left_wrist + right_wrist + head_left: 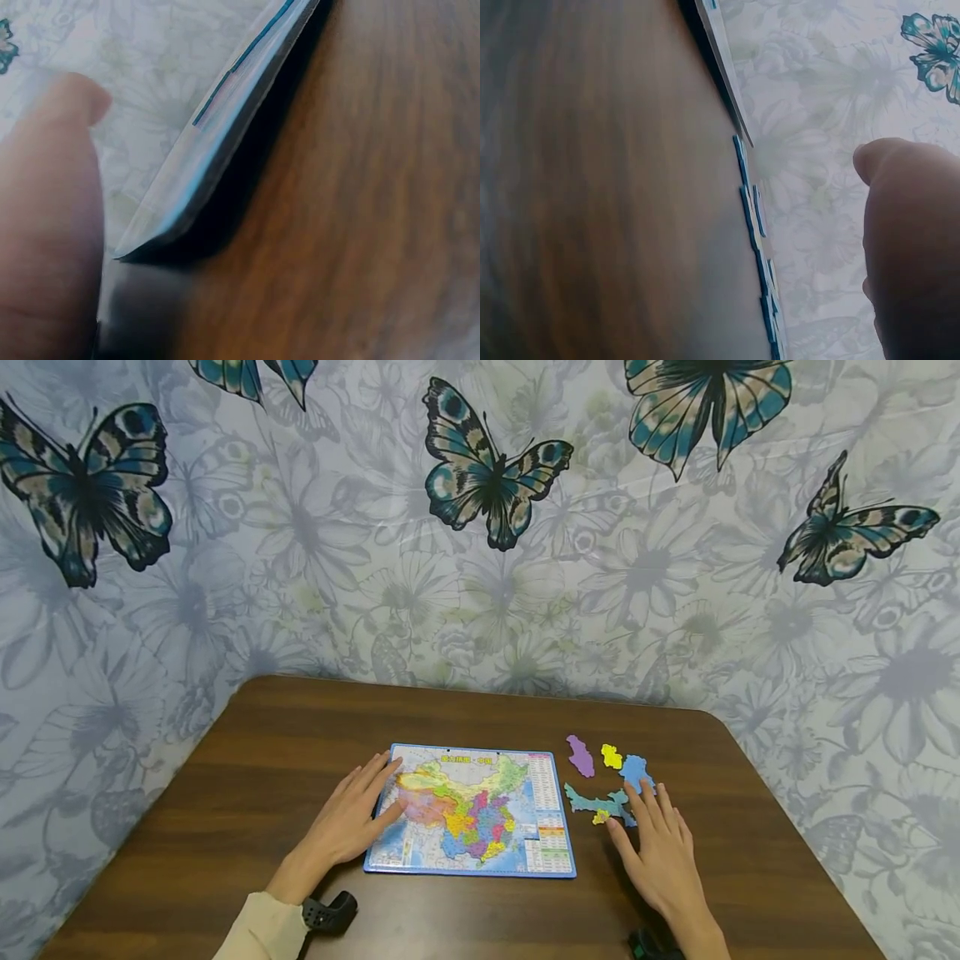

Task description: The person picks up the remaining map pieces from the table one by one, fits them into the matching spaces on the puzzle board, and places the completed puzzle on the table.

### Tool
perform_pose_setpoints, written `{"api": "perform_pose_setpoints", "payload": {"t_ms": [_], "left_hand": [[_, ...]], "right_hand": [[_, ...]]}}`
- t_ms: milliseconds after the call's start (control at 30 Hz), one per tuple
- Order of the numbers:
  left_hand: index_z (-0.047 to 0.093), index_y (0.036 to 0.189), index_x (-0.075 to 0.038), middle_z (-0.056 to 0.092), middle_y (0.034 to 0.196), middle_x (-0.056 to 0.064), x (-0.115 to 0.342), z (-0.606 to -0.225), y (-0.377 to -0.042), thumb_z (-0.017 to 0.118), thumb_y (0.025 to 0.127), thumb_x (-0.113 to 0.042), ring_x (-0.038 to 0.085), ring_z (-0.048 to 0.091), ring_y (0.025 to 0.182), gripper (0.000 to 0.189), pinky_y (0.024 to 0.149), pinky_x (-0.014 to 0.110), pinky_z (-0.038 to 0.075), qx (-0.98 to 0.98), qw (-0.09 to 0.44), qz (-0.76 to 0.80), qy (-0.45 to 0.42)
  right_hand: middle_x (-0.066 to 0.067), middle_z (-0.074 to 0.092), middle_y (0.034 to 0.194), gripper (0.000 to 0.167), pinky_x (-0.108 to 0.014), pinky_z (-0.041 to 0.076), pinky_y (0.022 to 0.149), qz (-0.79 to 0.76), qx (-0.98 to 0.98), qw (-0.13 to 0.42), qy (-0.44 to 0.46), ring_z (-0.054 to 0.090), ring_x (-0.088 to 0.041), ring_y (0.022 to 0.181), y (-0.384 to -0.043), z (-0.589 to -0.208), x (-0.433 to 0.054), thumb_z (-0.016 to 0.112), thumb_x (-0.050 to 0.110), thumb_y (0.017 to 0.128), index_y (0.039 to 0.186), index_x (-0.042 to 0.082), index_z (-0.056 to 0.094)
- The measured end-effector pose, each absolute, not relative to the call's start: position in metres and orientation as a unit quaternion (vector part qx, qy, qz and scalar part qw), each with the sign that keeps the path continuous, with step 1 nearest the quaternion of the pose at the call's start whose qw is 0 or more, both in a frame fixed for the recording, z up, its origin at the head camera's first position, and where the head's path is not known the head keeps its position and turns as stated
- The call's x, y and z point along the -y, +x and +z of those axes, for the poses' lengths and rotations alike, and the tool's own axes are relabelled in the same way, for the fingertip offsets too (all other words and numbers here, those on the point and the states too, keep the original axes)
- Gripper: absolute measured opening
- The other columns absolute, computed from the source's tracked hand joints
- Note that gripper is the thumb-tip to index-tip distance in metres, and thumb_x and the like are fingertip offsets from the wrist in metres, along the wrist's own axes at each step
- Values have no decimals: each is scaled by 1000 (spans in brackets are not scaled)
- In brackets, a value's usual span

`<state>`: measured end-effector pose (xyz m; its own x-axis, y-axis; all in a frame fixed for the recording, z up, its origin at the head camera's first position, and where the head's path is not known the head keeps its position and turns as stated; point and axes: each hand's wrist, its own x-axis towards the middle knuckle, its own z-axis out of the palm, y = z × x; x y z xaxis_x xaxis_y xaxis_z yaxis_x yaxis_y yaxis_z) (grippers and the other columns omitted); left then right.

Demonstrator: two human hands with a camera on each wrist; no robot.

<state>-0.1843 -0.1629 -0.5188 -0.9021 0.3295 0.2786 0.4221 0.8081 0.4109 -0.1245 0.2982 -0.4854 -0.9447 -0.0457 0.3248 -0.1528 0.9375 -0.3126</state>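
A map puzzle board (pixel 420 760) with a blue rim lies flat on the table. My left hand (pixel 347 814) rests along its left side, fingers extended, the fingertips and thumb overlapping the edge. To the right of the board are loose puzzle pieces: a purple one (pixel 580 756), a yellow one (pixel 611 756), a blue one (pixel 636 768), a long teal one (pixel 588 800) and a small yellow one (pixel 601 817). My right hand (pixel 660 860) reaches over them with fingers spread, fingertips right at the blue and teal pieces. Seen edge-on in the right wrist view, the pieces (pixel 751 217) lie low on the tabletop.
The brown wooden table (pixel 187 827) has rounded far corners. Behind it hangs a pale floral cloth (pixel 322 610) printed with large butterflies. A black band (pixel 330 912) sits at the left wrist, below a cream sleeve (pixel 262 931); another dark device (pixel 652 945) shows at the right wrist.
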Motion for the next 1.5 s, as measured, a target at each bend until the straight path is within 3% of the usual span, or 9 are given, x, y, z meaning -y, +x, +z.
{"api": "perform_pose_setpoints", "payload": {"t_ms": [200, 400, 567, 1100, 1500], "left_hand": [[36, 161, -10, 29, 169, 14, 162, -521, -182, 61, 98, -56, 32, 28, 156, 82, 126, 56, 18, 954, 79, -208, -202], [41, 158, -7, 30, 168, 16, 163, -519, -184, 59, 98, -59, 34, 28, 156, 81, 126, 57, 18, 955, 74, -190, -213], [44, 156, -6, 33, 167, 18, 163, -519, -186, 58, 98, -59, 36, 30, 154, 81, 125, 58, 20, 954, 85, -189, -218], [43, 158, -9, 29, 169, 14, 162, -519, -184, 57, 97, -64, 33, 28, 156, 83, 126, 56, 17, 956, 68, -188, -212], [43, 158, -9, 31, 168, 15, 166, -518, -182, 66, 94, -56, 34, 33, 154, 82, 125, 57, 22, 949, 86, -217, -211]], "right_hand": [[-24, 33, 164, 66, -79, 26, 106, 203, 964, 165, 54, 22, -46, 154, -128, -487, -298, 57, 43, 104, 159, 10, 40], [-23, 42, 159, 62, -79, 29, 103, 231, 948, 210, 67, 32, -48, 148, -136, -495, -299, 65, 32, 101, 154, 5, 46], [-21, 49, 154, 59, -78, 31, 103, 243, 936, 243, 74, 38, -49, 144, -147, -503, -295, 71, 23, 97, 149, 3, 52], [-22, 56, 145, 50, -69, 33, 112, 286, 921, 262, 27, 44, -46, 139, -177, -509, -294, 69, 19, 97, 141, 0, 57], [-23, 62, 138, 44, -62, 37, 112, 313, 900, 304, -6, 48, -45, 134, -200, -508, -292, 72, 17, 95, 135, 0, 62]]}}
